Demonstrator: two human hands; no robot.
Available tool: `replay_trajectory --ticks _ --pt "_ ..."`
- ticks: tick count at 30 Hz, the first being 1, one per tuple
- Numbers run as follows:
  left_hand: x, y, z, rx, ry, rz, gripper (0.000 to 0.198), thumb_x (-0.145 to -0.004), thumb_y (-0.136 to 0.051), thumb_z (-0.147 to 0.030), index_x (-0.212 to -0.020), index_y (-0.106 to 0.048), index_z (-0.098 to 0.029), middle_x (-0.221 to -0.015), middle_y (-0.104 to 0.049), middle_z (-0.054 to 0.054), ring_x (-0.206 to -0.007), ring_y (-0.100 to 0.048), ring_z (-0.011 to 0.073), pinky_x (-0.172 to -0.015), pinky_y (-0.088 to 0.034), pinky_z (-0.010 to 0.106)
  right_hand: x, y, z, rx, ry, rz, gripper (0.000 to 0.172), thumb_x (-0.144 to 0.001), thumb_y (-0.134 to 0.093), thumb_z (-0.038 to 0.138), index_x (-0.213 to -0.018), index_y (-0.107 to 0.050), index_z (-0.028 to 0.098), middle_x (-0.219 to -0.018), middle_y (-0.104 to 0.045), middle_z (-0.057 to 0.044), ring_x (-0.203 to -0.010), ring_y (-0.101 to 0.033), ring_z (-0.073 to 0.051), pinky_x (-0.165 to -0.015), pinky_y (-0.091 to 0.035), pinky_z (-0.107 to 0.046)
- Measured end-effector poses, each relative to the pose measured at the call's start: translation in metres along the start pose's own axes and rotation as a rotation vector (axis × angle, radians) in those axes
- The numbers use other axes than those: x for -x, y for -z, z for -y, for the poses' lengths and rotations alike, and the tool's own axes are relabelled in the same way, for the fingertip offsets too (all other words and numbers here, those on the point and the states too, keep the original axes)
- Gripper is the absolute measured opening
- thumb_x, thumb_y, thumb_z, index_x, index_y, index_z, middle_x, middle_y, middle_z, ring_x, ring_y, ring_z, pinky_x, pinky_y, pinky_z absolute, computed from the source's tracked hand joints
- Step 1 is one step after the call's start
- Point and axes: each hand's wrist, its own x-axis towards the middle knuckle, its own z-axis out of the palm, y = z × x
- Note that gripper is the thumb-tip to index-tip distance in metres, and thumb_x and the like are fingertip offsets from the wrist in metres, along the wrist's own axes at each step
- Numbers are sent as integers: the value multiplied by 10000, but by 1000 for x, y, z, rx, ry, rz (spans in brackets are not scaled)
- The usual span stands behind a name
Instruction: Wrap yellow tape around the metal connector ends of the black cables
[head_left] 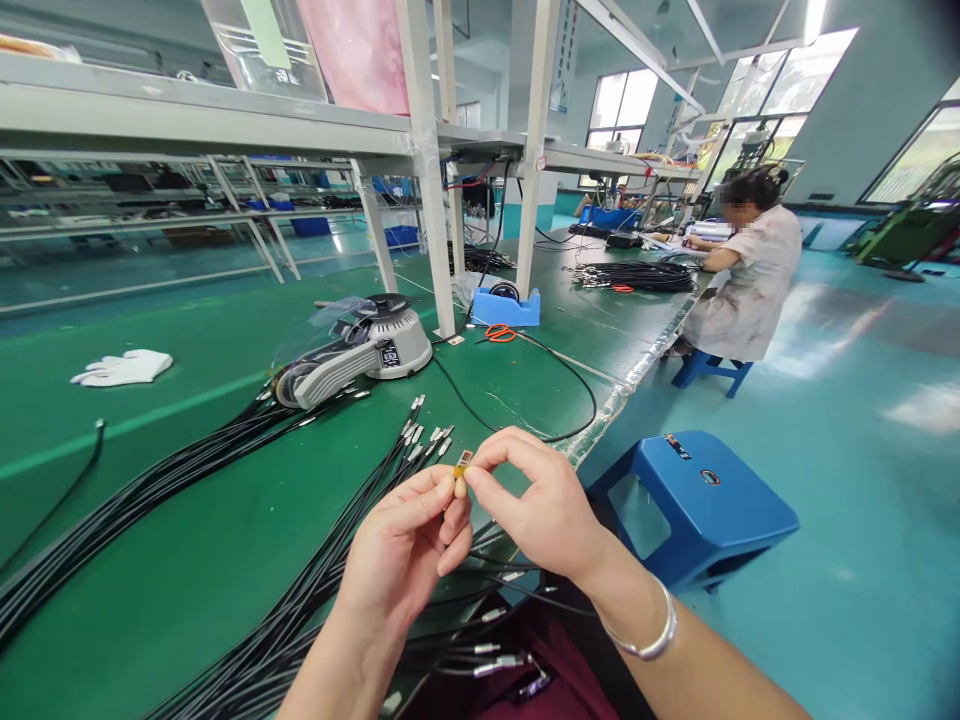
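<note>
In front of me, both hands meet at a small metal cable connector (466, 457) with a bit of yellow tape (459, 470) round its base. My left hand (401, 535) pinches it from below between thumb and fingers. My right hand (536, 495), with a silver bangle at the wrist, has thumb and forefinger closed at the tape from the right. Beneath the hands lies a bundle of black cables (330, 570) with metal connector ends. A second bundle of black cables (150, 470) runs to the left, its ends near the grey tape dispenser (356, 350).
On the green table (247, 540) lie a white glove (127, 368), orange-handled scissors (500, 333) and a blue tape holder (506, 306). White shelf posts (431, 200) rise behind. A blue stool (712, 500) stands at right. Farther off, a person (750, 265) sits working near more cables (637, 275).
</note>
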Motion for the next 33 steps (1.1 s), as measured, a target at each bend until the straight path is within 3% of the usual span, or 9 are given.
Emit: replay_trajectory --ticks 10,13,16,19,21,23,26,29,33 --pt "0 10 -3 74 161 168 169 -715 -662 -221 -615 -575 -116 -504 -401 -30 -410 -278 28 -327 -207 128 -2 11 -4 -95 89 104 62 -825 -626 185 -767 -618 203 -830 -642 -10 -806 -604 -135 -802 -482 -300" --pt "0 15 -1 52 240 202 192 -699 -670 -252 -608 -560 -124 -493 -392 -29 -405 -255 31 -324 -185 141 -5 16 -10 -137 198 150 11 -818 -648 219 -828 -651 216 -841 -647 -22 -825 -612 -147 -806 -499 -312" --pt "1 18 1 23 332 258 194 -661 -692 -286 -642 -576 -132 -469 -371 -40 -393 -215 34 -318 -138 152 -9 20 -17 -208 329 251 85 -827 -640 229 -900 -683 223 -860 -657 -35 -821 -625 -149 -778 -522 -296" --pt "2 15 0 -55 337 267 208 -654 -695 -319 -694 -587 -146 -461 -365 -58 -378 -190 30 -326 -122 158 -10 24 -23 -268 338 323 94 -819 -650 216 -896 -700 229 -859 -670 -29 -818 -630 -144 -796 -519 -294" --pt "4 9 -2 -219 220 190 217 -708 -666 -364 -697 -583 -164 -472 -383 -62 -369 -231 32 -341 -164 165 -8 27 -27 -327 235 341 197 -804 -666 210 -999 -680 236 -949 -671 -35 -867 -632 -148 -843 -509 -314" --pt "6 -1 -3 -509 10 37 215 -769 -627 -380 -701 -598 -178 -516 -444 -49 -406 -334 48 -388 -252 180 -5 32 -29 -409 52 311 293 -801 -667 235 -1093 -638 237 -1017 -660 -41 -899 -635 -153 -857 -507 -329" --pt "9 -13 5 -969 -413 -174 128 -816 -597 -310 -753 -649 -211 -676 -587 -9 -593 -510 101 -552 -391 220 3 39 -29 -514 -240 192 201 -805 -657 312 -977 -656 208 -873 -674 -18 -783 -650 -138 -764 -526 -302" --pt "9 -16 19 -1238 -785 -211 109 -822 -584 -205 -879 -672 -235 -798 -638 15 -722 -563 137 -664 -431 245 10 44 -26 -528 -391 147 174 -781 -675 347 -811 -661 176 -710 -657 8 -679 -632 -122 -703 -519 -277" --pt "5 -12 35 -1361 -994 -182 269 -795 -591 -112 -1014 -659 -253 -837 -643 30 -747 -570 157 -707 -446 267 18 49 -25 -507 -447 122 180 -766 -685 346 -759 -660 169 -680 -658 7 -664 -626 -123 -685 -515 -274"
